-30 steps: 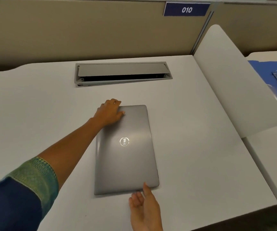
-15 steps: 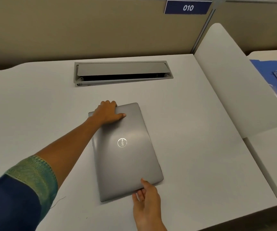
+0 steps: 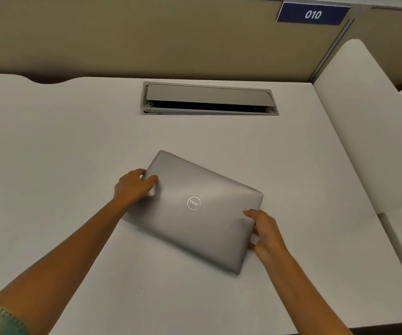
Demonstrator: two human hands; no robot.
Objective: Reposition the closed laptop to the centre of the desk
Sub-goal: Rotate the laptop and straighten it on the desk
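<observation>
A closed grey laptop (image 3: pixel 202 221) with a round logo on its lid lies on the white desk (image 3: pixel 74 153), turned at a slant, near the desk's middle. My left hand (image 3: pixel 134 186) grips its left edge, thumb on the lid and fingers curled over the side. My right hand (image 3: pixel 265 232) holds the right edge, thumb on top and fingers under or along the side. Whether the laptop rests flat or is slightly raised cannot be told.
A grey cable hatch (image 3: pixel 208 99) with its flap ajar is set into the desk behind the laptop. A white curved divider panel (image 3: pixel 364 131) rises on the right. A beige partition with a blue "010" sign (image 3: pixel 312 14) stands at the back.
The laptop has turned clockwise from lengthwise to a slanted, nearly crosswise pose. My right hand moved from its near corner to grip the right edge. The left hand kept its hold.
</observation>
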